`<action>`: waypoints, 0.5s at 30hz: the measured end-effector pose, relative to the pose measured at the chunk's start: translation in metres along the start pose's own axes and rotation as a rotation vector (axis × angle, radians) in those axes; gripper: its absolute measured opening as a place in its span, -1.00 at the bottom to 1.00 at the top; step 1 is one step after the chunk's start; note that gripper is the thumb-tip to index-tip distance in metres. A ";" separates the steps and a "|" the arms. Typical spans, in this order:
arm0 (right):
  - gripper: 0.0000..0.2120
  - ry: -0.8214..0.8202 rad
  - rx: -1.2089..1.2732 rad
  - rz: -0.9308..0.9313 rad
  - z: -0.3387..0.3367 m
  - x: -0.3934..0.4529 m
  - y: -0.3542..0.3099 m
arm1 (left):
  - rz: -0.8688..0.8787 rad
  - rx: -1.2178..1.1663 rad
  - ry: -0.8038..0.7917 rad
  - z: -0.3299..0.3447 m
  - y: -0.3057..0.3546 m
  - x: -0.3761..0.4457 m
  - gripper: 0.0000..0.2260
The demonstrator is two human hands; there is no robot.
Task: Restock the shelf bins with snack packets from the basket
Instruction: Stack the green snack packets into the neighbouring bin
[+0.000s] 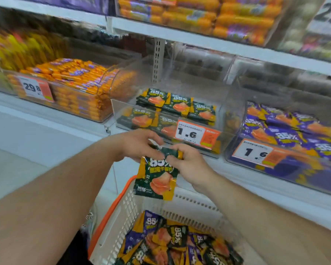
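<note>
Lining white shelf (pixel 237 169), clear bins (pixel 180 88), seemingly acrylic.

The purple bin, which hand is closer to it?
Right. The right hand is just left of the purple bin, below its front corner. The left hand is farther left.

Price tags: "29.8" tag (pixel 35 88) on left orange-pack stock, two "1.6" tags (pixel 197 135) centre & right. Perforated shelf upright (pixel 158 60) behind.

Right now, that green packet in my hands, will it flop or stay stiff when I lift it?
Probably floppy: the green packet hangs limp below both hands, left hand and right hand, and its top crumples under their pinch. Likely light, since the pinch alone holds it. The glossy film may be slippery.
</note>
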State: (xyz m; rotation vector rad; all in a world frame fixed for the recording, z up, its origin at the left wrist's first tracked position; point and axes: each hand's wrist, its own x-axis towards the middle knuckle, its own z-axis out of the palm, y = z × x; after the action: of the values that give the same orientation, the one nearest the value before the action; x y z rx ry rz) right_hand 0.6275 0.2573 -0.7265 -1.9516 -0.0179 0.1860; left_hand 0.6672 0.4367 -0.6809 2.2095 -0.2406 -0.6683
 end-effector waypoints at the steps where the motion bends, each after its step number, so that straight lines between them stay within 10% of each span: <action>1: -0.91 0.015 0.009 -0.029 -0.003 0.001 -0.011 | 0.038 -0.063 0.014 -0.003 0.003 -0.004 -0.66; 9: -0.66 0.333 0.101 -0.344 -0.036 -0.008 -0.079 | 0.293 -0.731 0.068 -0.027 0.016 -0.019 -0.73; 15: -0.65 0.112 0.166 -0.248 -0.030 -0.013 -0.086 | 0.307 -0.830 0.287 -0.024 0.035 -0.014 -0.82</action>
State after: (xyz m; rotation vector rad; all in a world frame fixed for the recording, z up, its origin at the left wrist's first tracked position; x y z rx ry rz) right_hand 0.6248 0.2612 -0.6344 -1.7733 -0.1645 -0.0834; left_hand 0.6698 0.4343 -0.6364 1.4010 -0.1161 -0.2056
